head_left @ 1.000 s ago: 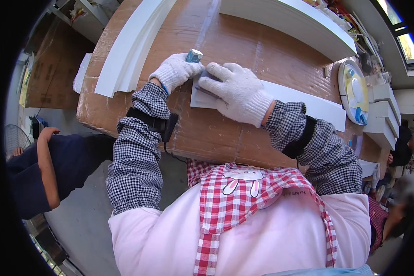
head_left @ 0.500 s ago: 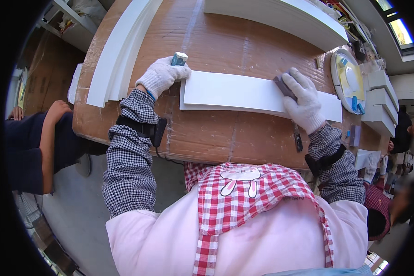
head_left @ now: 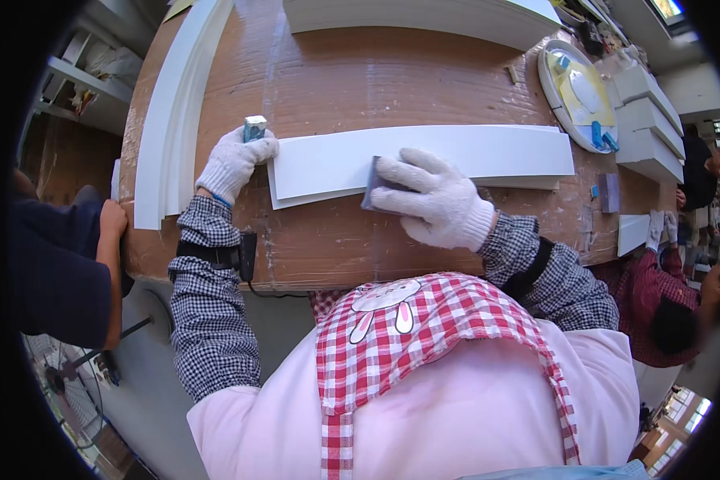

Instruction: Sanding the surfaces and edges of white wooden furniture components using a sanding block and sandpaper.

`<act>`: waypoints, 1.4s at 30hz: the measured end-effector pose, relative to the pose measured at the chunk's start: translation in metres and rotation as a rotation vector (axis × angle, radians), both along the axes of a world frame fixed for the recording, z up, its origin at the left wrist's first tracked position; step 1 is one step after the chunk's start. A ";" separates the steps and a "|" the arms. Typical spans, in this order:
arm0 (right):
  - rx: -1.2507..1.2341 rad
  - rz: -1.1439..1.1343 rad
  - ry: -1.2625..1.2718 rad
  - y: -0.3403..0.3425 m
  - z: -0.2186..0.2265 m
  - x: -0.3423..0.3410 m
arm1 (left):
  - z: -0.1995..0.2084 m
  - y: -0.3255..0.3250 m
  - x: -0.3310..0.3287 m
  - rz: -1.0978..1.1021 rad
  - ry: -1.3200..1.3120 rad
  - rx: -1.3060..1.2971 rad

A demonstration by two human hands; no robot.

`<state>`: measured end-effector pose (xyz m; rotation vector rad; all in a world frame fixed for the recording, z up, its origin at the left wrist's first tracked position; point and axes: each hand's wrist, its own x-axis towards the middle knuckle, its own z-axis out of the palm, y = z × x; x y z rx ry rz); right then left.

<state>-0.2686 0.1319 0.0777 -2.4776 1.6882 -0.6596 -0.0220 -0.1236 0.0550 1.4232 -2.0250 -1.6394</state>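
Head view shows you the brown surface (head_left: 352, 84), with a white panel (head_left: 424, 150) lying across it, long axis running left to right, roughly along the near edge. Another white panel (head_left: 302, 199) peeks out underneath at the left end. Your right hand (head_left: 440, 196) is nearer the middle, fingers closed over a grey block (head_left: 370, 192) on the panel's near long side. Your left hand (head_left: 234, 162), clamped around a blue block (head_left: 254, 132), is at the panel's left end, probably touching, though the contact is hard to make out.
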 end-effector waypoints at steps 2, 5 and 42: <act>-0.093 -0.235 0.051 0.053 -0.006 -0.042 | -0.001 0.000 -0.002 -0.010 -0.004 -0.011; -0.245 -0.555 0.047 0.135 -0.018 -0.103 | -0.009 -0.006 -0.001 0.007 0.067 0.006; -0.220 -0.640 -1.123 0.149 -0.011 -0.067 | 0.033 0.184 -0.169 -0.688 0.706 -0.981</act>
